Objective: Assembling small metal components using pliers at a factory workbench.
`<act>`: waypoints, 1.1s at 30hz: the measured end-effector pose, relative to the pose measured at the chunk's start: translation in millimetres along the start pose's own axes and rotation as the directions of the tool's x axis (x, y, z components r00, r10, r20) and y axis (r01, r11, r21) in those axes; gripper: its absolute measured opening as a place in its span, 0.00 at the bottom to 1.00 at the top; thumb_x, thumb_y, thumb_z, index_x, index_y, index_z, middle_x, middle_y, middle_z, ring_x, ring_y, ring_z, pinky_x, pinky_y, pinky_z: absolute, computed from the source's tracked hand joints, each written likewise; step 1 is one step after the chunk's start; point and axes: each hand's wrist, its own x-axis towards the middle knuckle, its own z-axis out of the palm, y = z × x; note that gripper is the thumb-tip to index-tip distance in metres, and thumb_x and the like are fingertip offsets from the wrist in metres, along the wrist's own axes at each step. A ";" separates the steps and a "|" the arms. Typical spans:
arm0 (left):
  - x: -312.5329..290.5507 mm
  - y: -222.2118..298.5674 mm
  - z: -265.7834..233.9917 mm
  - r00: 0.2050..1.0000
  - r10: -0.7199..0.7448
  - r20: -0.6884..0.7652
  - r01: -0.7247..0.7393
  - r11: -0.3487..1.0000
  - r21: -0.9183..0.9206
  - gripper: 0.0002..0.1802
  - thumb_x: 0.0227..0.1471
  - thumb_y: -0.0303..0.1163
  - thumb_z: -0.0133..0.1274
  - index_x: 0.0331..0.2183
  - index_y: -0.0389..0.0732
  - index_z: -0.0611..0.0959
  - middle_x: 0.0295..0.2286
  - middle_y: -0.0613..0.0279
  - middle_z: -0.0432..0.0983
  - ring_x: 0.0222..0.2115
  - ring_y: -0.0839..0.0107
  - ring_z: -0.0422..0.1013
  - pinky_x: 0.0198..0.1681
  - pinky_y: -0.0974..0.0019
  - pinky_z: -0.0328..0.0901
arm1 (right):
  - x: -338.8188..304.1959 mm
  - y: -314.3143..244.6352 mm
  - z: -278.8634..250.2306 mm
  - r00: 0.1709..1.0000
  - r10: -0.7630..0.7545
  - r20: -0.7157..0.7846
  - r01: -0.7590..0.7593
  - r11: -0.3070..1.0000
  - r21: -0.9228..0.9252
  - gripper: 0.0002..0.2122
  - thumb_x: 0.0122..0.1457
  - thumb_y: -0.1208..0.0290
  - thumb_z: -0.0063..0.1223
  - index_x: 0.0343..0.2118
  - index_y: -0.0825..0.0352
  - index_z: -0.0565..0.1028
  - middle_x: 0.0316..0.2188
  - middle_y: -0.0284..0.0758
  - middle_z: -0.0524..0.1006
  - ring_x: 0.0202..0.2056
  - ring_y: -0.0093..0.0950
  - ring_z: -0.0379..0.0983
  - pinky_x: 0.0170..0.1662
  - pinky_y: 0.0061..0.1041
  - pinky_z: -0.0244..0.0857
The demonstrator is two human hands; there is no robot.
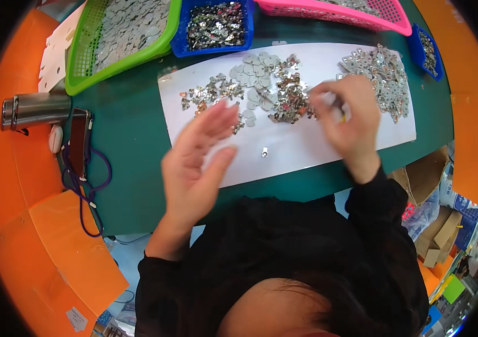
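My left hand (194,163) hovers over the left part of a white sheet (300,149), palm turned inward, thumb and fingers apart, holding nothing. Above the sheet's right half, my right hand (354,115) is closed in a pinch. Motion blurs its fingertips, and I cannot make out what small thing they hold. Just left of it lies a heap of shiny small metal parts (292,101). Flat grey metal pieces (254,76) adjoin that heap. Looser small parts (216,90) spread beyond my left fingertips. One single metal piece (264,152) sits between my hands.
A green basket (70,73), a blue bin (208,51) and a pink basket (328,17) line the far side, all holding metal pieces. More grey pieces (390,84) lie at right, near a small blue tray (438,72). A steel flask (39,111) and corded phone (80,143) are left.
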 end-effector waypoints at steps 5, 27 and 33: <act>-14.5 33.7 -16.4 0.966 0.142 -0.216 -0.081 0.960 0.268 0.20 0.50 0.17 0.57 0.47 0.30 0.79 0.43 0.52 0.79 0.43 0.67 0.74 0.49 0.66 0.67 | -11.8 51.9 -30.1 0.996 0.023 0.082 0.015 0.899 -0.437 0.05 0.55 0.74 0.61 0.33 0.68 0.76 0.26 0.37 0.74 0.29 0.33 0.69 0.32 0.29 0.61; 5.6 -23.0 0.6 0.948 0.245 0.204 -0.306 0.514 0.802 0.05 0.46 0.25 0.62 0.27 0.41 0.81 0.26 0.64 0.75 0.29 0.61 0.70 0.32 0.61 0.66 | -54.2 28.0 -18.9 0.976 0.113 0.186 -0.170 0.930 0.326 0.09 0.68 0.64 0.41 0.41 0.65 0.67 0.49 0.42 0.72 0.61 0.38 0.60 0.67 0.41 0.41; 69.4 -8.8 3.7 0.961 0.197 0.193 -0.272 0.570 0.775 0.08 0.45 0.28 0.63 0.31 0.41 0.82 0.28 0.63 0.76 0.32 0.59 0.72 0.35 0.60 0.67 | -56.8 27.6 -17.6 0.959 0.229 0.168 -0.284 0.789 0.545 0.09 0.68 0.68 0.41 0.37 0.69 0.66 0.38 0.39 0.70 0.43 0.28 0.64 0.53 0.30 0.57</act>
